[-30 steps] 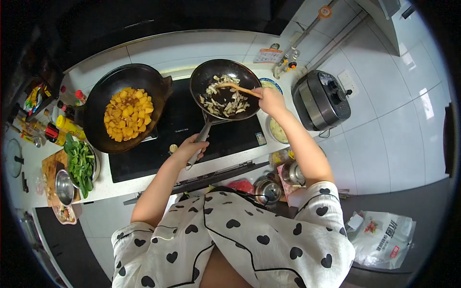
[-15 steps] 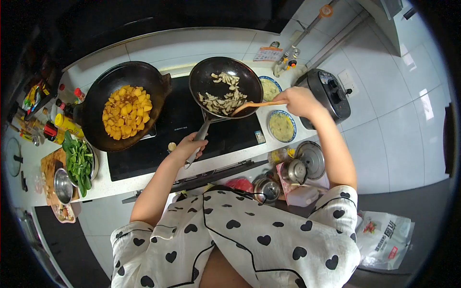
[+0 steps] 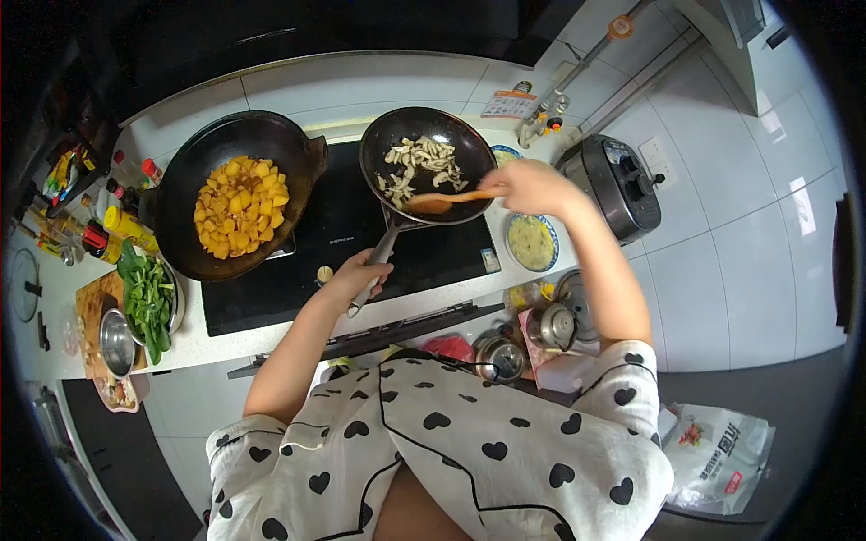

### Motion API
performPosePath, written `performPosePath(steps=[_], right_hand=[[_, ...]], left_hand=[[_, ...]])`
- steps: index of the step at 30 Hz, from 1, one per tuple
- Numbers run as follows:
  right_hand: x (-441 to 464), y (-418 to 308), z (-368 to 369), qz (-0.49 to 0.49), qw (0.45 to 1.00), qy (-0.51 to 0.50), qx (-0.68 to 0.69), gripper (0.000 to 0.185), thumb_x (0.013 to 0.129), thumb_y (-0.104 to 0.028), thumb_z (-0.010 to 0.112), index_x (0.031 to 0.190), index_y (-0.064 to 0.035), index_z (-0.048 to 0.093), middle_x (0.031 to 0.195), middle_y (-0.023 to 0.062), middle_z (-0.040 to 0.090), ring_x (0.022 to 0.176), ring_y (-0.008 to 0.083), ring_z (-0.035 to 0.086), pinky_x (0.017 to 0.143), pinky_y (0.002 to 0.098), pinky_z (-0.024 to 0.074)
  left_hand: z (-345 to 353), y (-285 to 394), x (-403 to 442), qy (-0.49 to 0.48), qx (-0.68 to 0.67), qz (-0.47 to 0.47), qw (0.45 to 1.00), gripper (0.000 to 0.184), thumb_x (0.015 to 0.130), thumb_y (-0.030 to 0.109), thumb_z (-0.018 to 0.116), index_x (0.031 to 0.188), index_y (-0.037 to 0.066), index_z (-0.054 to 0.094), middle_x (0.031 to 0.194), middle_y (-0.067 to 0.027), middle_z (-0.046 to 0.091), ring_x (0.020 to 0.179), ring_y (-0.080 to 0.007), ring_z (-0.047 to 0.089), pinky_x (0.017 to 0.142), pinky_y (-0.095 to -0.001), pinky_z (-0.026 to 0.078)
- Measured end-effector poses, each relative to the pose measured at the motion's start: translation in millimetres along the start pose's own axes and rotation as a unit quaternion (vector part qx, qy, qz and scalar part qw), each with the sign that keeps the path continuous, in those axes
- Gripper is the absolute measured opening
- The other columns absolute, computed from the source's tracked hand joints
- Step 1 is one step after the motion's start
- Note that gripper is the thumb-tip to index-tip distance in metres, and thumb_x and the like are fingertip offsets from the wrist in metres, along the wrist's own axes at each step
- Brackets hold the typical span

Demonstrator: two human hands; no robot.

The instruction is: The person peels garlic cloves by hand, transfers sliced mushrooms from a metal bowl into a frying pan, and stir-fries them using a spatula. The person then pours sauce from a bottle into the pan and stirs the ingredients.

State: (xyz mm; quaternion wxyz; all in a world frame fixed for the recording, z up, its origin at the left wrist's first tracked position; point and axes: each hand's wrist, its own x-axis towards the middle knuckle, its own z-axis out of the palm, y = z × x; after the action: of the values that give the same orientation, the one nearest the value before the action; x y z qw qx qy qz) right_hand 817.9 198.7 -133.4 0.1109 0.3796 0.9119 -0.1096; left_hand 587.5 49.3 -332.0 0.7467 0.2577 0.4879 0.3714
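Note:
My left hand is closed around the grey handle of a dark frying pan on the right side of the cooktop. Pale sliced pieces, perhaps mushrooms, lie in the pan. With my right hand I grip a wooden spatula by its handle end. Its blade rests low inside the pan, near the handle side, below the slices. To the left sits a large black wok filled with orange-yellow cubes in brown sauce.
Two patterned bowls of pale food stand right of the pan, the nearer bowl in fuller view. Behind them is an electric cooker. Leafy greens, a metal bowl and seasoning bottles crowd the left counter.
My right hand and the spatula have shifted left across the pan. The slices have been pushed together toward the pan's far side. My left hand keeps its hold on the handle.

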Motion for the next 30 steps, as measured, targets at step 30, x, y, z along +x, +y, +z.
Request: performPosePath(steps=[30], right_hand=[[85.7,97.3,-15.8,0.238,0.930,0.010,0.281,0.010,0.069,-0.008,0.070,0.076,-0.0027,0.067,0.055,0.0035,0.055,0.043,0.0106,0.045,0.037,0.0269,0.0303]], left_hand=[[2.0,3.5,-4.8,-0.002,0.001,0.007,1.000,0.040,0.085,0.013,0.062,0.121,0.005,0.046,0.070,-0.0012,0.049,0.054,-0.0085,0.046,0.045,-0.0213,0.037]])
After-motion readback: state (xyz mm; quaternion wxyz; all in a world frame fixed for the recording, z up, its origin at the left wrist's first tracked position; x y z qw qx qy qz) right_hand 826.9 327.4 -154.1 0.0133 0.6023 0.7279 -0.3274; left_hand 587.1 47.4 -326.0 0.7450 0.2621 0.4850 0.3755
